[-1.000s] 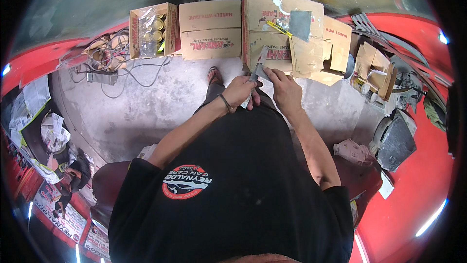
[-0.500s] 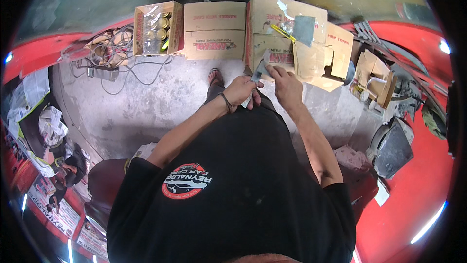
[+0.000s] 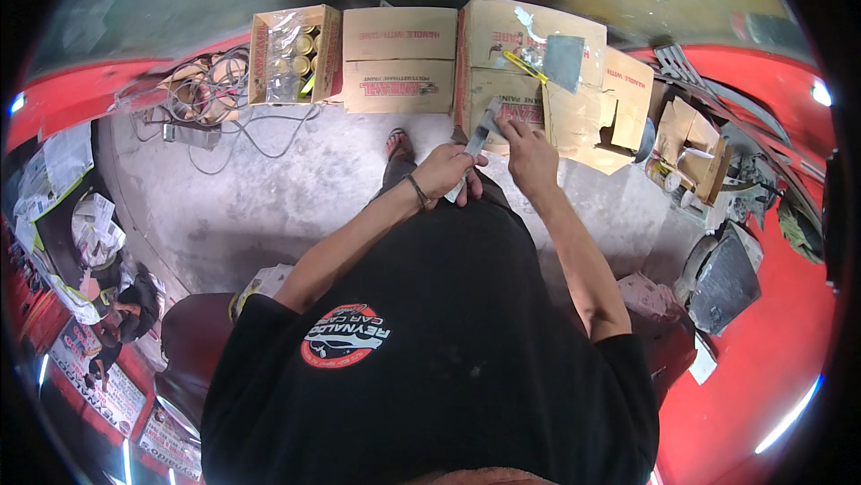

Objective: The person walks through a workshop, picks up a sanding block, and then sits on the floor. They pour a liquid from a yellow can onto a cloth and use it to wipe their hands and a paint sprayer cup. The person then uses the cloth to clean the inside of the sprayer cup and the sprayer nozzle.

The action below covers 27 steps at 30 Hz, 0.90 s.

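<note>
Your left hand is closed around the lower end of a flat grey metal blade, something like a putty knife, and it holds this tool in front of your body, just above your lap. Your right hand is beside it, with the fingers bent and the fingertips touching the upper part of the blade, as if you wipe or clean it; whether something is pinched between the fingers I cannot tell. The blade points away from you, toward the flattened cardboard on the concrete floor. On this cardboard lie a grey square sheet and a yellow tool, both untouched. I judge the work is in an early or middle stage: the tool is still being prepared in your hands, and no material is on it as far as I can see.
</note>
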Tool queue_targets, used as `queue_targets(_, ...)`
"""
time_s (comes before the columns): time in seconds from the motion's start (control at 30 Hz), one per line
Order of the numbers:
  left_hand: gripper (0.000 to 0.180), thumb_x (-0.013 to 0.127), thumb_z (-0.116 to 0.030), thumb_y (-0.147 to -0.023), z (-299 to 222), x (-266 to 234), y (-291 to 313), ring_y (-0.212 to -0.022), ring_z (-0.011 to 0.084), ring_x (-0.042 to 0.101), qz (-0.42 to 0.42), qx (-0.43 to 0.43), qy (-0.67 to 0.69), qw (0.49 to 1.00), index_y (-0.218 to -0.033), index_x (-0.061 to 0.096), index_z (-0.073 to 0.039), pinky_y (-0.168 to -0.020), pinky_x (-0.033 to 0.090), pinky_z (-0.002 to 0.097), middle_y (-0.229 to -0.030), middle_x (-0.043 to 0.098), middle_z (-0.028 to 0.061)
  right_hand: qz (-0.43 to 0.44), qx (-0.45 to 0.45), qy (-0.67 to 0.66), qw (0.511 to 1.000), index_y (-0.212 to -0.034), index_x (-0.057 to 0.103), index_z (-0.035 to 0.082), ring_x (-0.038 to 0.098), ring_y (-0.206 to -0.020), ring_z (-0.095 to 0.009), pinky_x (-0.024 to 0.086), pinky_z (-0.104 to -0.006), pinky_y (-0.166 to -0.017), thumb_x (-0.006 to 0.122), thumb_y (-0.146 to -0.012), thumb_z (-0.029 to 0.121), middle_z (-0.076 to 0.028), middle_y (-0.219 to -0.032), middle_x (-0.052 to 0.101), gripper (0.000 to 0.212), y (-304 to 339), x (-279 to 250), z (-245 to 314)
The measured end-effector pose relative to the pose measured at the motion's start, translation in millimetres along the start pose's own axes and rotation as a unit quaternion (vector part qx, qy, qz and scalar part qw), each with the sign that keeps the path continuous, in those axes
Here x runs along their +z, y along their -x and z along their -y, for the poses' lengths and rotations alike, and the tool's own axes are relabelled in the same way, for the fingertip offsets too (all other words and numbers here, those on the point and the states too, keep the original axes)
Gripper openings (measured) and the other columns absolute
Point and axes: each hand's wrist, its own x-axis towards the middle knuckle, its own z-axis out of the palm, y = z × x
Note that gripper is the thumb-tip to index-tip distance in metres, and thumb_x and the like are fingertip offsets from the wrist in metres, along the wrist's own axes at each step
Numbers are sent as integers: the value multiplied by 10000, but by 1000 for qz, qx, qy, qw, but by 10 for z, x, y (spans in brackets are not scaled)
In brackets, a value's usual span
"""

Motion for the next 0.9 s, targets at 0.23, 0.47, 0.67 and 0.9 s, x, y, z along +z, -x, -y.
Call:
queue_targets(0.23, 348, 421, -188, -1079, -75, 68, 28, -436, 195, 582, -2, -15, 25, 1000, -1291, 593, 28, -411, 472, 294, -740, 701, 151, 50, 109, -48, 992, -1385, 620, 230, 701, -990, -375, 595, -436, -800, 610, -925, 85, -103, -1154, 712, 483, -197, 303, -484)
queue_targets(0.47, 439, 527, -280, -1096, -283, -59, 101, -1242, 207, 645, 44, 73, 209, 974, -1503, 520, -116, -1012, 518, 392, -1353, 674, 82, -122, 370, -618, 682, -1330, 593, 1, 683, -1120, -271, 546, -390, -974, 648, -1027, 244, -115, -1219, 696, 392, 106, -281, -400)
queue_targets(0.67, 462, 617, -302, -1062, -509, 93, -293, -1308, 114, 526, 1, 154, 234, 960, -1509, 539, -216, -1068, 412, 418, -1481, 580, -41, -112, 300, -841, 436, -1458, 483, -6, 653, -1219, -309, 532, -437, -1048, 558, -1077, 311, -199, -1336, 646, 501, 409, -585, -150)
queue_targets(0.9, 508, 680, -225, -1031, -561, 589, -402, -1249, 94, 548, 41, 209, 198, 957, -1518, 548, -167, -1032, 436, 305, -1512, 569, -30, -93, 259, -891, 360, -1419, 534, 13, 662, -1186, -249, 547, -410, -1009, 574, -1075, 328, -137, -1325, 660, 468, 373, -532, 117)
